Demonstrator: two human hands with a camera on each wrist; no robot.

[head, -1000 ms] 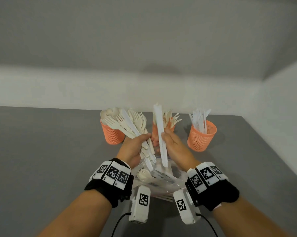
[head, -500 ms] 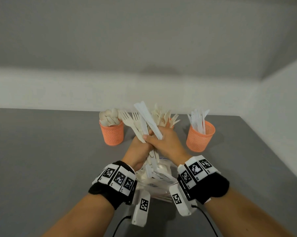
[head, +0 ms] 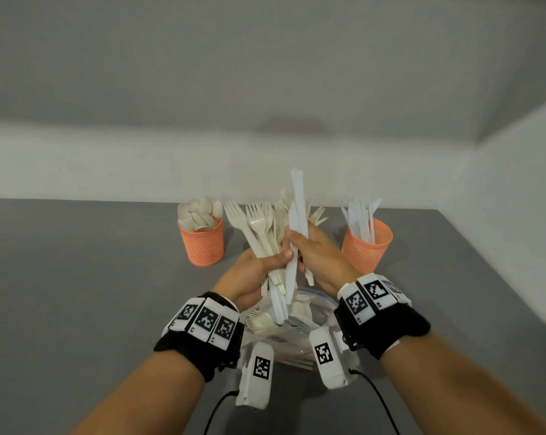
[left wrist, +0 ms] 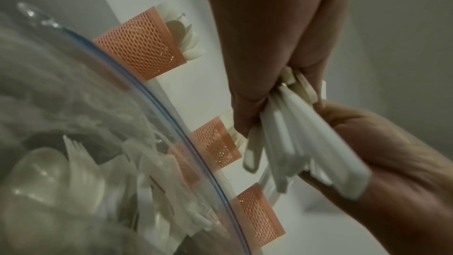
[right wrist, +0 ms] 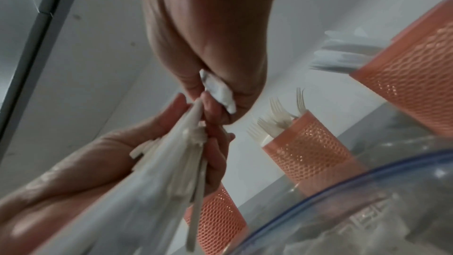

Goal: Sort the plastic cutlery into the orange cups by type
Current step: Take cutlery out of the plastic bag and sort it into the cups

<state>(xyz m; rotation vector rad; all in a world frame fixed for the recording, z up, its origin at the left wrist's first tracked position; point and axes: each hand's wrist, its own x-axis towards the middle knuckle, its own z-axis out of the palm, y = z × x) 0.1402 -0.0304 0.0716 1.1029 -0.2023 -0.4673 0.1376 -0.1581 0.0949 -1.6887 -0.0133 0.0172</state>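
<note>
My left hand (head: 262, 265) grips a fanned bundle of cream forks (head: 259, 227) with a few white knife handles hanging below it. Right beside it, my right hand (head: 315, 251) grips several white knives (head: 298, 202), held upright and touching the bundle. In the right wrist view the right hand (right wrist: 220, 92) pinches the knife handle ends (right wrist: 218, 90). Three orange mesh cups stand behind: the spoon cup (head: 204, 246) on the left, the fork cup (right wrist: 308, 148) mostly hidden behind my hands, and the knife cup (head: 367, 246) on the right.
A clear zip bag (head: 300, 318) holding more mixed cutlery lies on the grey table (head: 77, 293) just under my wrists. White walls run along the table's far and right edges. Bare table surface lies to the left of the cups.
My hands came together half a second ago with the knives tilted left. Now the knives stand upright in my right hand, which has shifted slightly right of the fork bundle.
</note>
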